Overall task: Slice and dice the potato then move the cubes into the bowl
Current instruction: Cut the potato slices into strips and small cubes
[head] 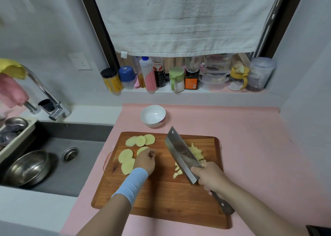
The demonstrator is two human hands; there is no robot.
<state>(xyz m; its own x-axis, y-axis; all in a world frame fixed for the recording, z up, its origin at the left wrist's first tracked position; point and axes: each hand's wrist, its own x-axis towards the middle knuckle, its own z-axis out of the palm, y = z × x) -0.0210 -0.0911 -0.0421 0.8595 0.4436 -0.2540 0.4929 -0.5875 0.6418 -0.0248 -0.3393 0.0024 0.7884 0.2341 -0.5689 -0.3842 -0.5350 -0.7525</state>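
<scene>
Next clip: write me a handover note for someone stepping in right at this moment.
Left hand: on a potato slice; grip unclear.
Right hand: grips the cleaver, blade angled beside the cubes.
Done: one pile of cubes on the cutting board.
Left: dice that slice and about five more slices, then fill the bowl, empty now.

On the wooden cutting board point(161, 191), the left hand point(145, 161) lay over one of the potato slices point(126, 155), while the right hand point(211, 176) gripped the cleaver point(180, 153), its blade tilted beside the potato cubes point(196, 152). The white bowl point(153, 116) stood beyond the board on the pink desk point(250, 137).
</scene>
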